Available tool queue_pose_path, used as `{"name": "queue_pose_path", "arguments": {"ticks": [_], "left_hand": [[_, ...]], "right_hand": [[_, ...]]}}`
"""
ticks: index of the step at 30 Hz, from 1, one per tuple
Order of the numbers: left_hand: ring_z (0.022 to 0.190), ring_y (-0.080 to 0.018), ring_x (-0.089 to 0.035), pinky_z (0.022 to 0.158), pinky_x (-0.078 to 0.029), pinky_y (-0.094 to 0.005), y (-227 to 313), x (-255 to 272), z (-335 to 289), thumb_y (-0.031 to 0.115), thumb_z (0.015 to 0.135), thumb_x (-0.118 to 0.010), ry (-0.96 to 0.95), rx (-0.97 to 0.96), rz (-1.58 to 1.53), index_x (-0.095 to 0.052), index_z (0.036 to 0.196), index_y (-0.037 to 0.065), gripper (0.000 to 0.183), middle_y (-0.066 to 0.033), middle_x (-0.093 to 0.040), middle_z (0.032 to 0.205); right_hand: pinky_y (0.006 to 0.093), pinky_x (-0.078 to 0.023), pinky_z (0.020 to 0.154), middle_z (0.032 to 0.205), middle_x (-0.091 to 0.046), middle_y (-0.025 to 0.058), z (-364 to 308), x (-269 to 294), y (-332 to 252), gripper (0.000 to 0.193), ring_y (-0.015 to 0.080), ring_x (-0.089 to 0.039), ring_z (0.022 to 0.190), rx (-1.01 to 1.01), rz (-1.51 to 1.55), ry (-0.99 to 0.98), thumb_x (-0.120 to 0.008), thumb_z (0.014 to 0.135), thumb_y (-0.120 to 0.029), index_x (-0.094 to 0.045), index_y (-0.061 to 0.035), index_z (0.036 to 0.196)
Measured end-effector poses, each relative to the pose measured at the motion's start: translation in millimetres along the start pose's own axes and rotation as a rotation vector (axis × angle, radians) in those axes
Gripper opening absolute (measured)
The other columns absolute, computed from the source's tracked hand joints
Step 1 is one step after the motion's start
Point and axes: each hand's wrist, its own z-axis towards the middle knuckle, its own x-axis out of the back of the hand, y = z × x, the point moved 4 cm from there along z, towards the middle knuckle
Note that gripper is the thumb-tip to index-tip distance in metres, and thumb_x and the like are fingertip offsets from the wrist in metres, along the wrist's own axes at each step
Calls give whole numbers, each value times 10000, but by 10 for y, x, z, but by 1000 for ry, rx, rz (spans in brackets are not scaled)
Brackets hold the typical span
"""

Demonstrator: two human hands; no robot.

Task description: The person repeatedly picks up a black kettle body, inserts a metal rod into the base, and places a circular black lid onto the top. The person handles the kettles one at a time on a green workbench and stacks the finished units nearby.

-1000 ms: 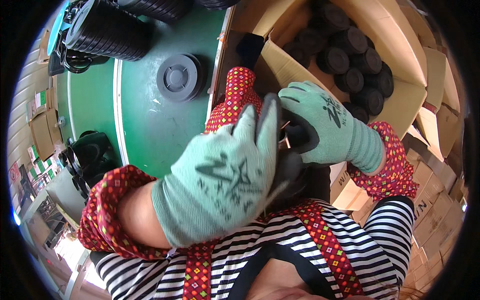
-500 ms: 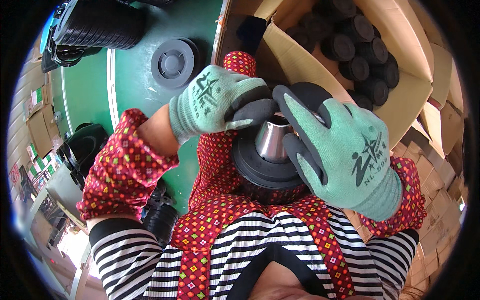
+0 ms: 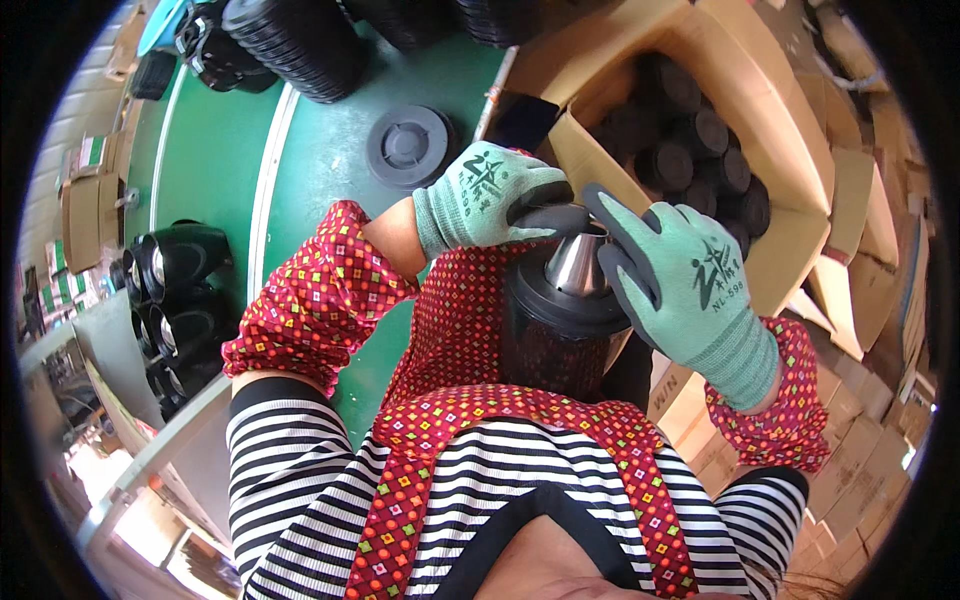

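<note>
Both my hands wear light green knit gloves with black-coated fingers. They meet over a shiny metal cone (image 3: 579, 268) that rises from a black round base (image 3: 565, 308). Under the base is a dark glossy cylinder (image 3: 555, 358), close against my apron. My left hand (image 3: 505, 200) has its fingers closed together beside the cone's top; anything pinched there is hidden. My right hand (image 3: 685, 280) is at the cone's right side, index finger stretched to the top and thumb lower, apart from it. I make out nothing held in the right hand.
A flat black disc (image 3: 409, 147) lies on the green table (image 3: 330, 170) to the left. Stacked black parts (image 3: 297, 45) stand at the far left, with shiny black pieces (image 3: 180, 265) nearer. An open cardboard box (image 3: 790, 130) at right holds several black cylinders (image 3: 690, 165).
The whole view has shifted. Both hands stay around the cone's top; the right hand's index finger and thumb remain spread. More of the dark cylinder beneath shows now.
</note>
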Motion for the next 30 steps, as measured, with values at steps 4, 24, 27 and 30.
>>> {"name": "queue_pose_path", "arguments": {"ticks": [4, 24, 27, 30], "left_hand": [[880, -359, -742, 796, -572, -388, 210, 330, -307, 83, 750, -849, 238, 196, 72, -712, 1116, 10, 398, -197, -726, 956], [1456, -450, -412, 1214, -366, -507, 837, -226, -2420, 375, 673, -971, 617, 591, 105, -373, 1569, 2, 1139, -259, -429, 1557], [1504, -456, -368, 1232, -331, -510, 1174, -21, -2071, 351, 700, -970, 594, 389, -198, -387, 1574, 10, 1104, -273, -354, 1627], [1501, -430, -401, 1215, -337, -493, 1167, 141, -2154, 177, 819, -861, 581, 314, -222, -553, 1463, 14, 732, -282, -366, 1637]], "right_hand": [[540, -303, 1196, 1504, -524, 217, -181, 229, -94, 600, 444, -434, 1420, 79, -12, 345, -696, 888, -153, -598, -40, 1468], [307, -523, 1005, 1260, -712, 100, 76, -65, 169, 434, 173, -662, 1130, -157, 1162, 347, -686, 1034, -266, -668, 60, 1319], [310, -526, 997, 1236, -723, 75, 447, -82, -208, 462, 160, -667, 1102, -254, 1440, 292, -564, 1101, -385, -689, -1, 1326], [390, -551, 1040, 1348, -673, 113, 778, -591, -451, 525, 220, -650, 1217, -279, 1875, -4, -431, 1140, -433, -598, -28, 1430]]}}
